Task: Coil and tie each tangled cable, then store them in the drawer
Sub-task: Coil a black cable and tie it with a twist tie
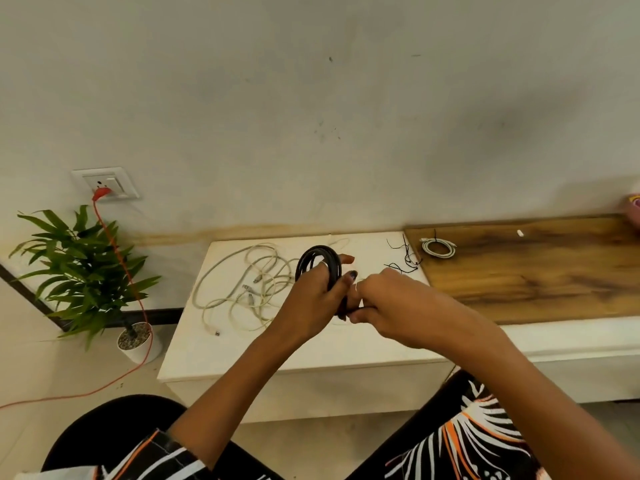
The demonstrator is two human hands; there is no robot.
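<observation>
My left hand (pixel 311 299) grips a coiled black cable (pixel 320 261), held upright above the white table top (pixel 301 348). My right hand (pixel 391 303) has its fingers curled against the bottom of the coil, pinching something there; what it pinches is hidden. A tangle of white cables (pixel 242 289) lies on the white top to the left of my hands. A coiled white cable (pixel 438 247) with a tie on it rests on the wooden top (pixel 536 268). Thin black twist ties (pixel 403 258) lie loose beside it.
A potted plant (pixel 86 271) stands on the floor at the left. An orange cord (pixel 117 271) runs from the wall socket (pixel 105 183) down across the floor. A small white piece (pixel 520 232) lies on the wooden top. No drawer is in view.
</observation>
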